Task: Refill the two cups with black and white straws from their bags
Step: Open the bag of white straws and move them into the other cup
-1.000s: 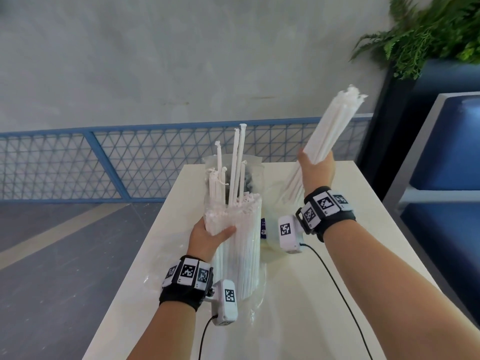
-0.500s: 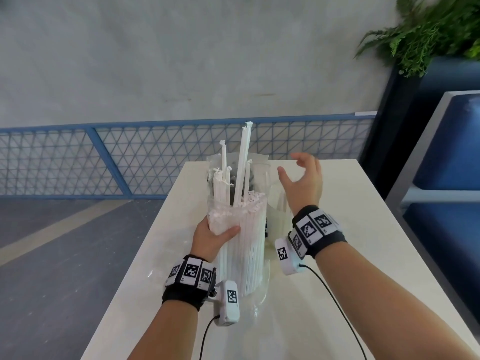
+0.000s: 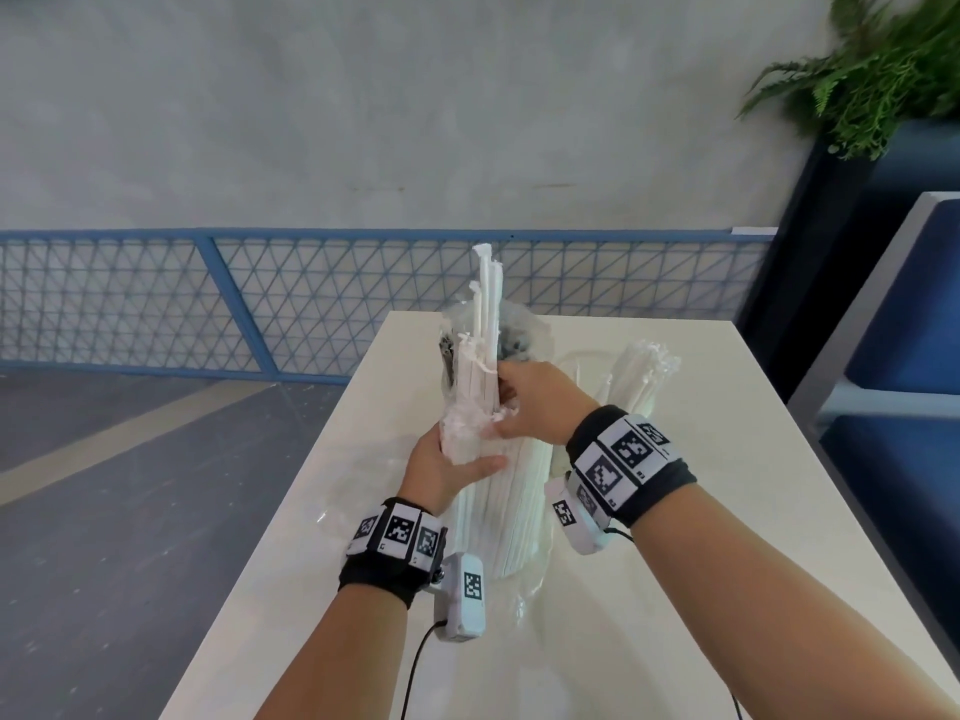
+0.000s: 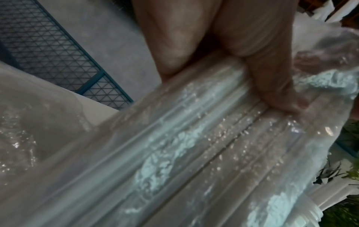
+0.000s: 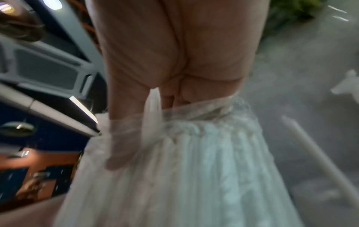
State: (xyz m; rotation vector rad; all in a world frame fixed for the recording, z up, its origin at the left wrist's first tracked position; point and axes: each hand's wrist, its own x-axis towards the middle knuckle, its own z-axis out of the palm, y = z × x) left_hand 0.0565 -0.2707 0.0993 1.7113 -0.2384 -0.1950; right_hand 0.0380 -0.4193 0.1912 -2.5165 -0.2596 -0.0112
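Two hands (image 3: 488, 423) grip one upright bag of white straws (image 3: 498, 501).

white table (image 3: 649, 589), blue mesh railing (image 3: 208, 298), fern (image 3: 878, 80)

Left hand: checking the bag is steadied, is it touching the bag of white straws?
Touching. Head view shows the left hand wrapped round the bag of white straws; left wrist view shows its thumb pressing the plastic.

Even, soft daylight is seen in the head view, with edges bowed. Both wrist views are dim and smeared; glare is scattered across the plastic bag (image 4: 194, 145) below the fingers (image 4: 281, 95).
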